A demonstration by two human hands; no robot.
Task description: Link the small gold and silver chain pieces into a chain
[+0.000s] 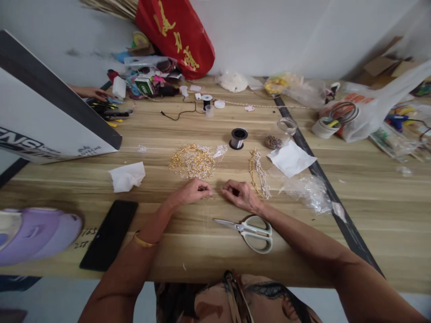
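Note:
My left hand (pixel 194 190) is closed in a pinch just in front of a pile of gold and silver beads (pixel 194 160). Facing it, my right hand (pixel 240 195) is also pinched closed. Whatever the fingertips hold is too fine to make out. Right of my right hand lie beaded strands (pixel 259 172), one gold and others silvery. Scissors (pixel 249 231) with pale handles lie below my right hand, blades pointing left. Beyond the hands stands a black spool of fine thread or wire (pixel 238 139).
A dark tablet or phone (pixel 108 235) and a purple appliance (pixel 37 235) lie at left. White paper (pixel 127 176), clear plastic wrap (pixel 310 193) and a jar of small beads (pixel 274 141) surround the work area. Another person's hand (pixel 94 93) shows behind the upright box (pixel 54 112).

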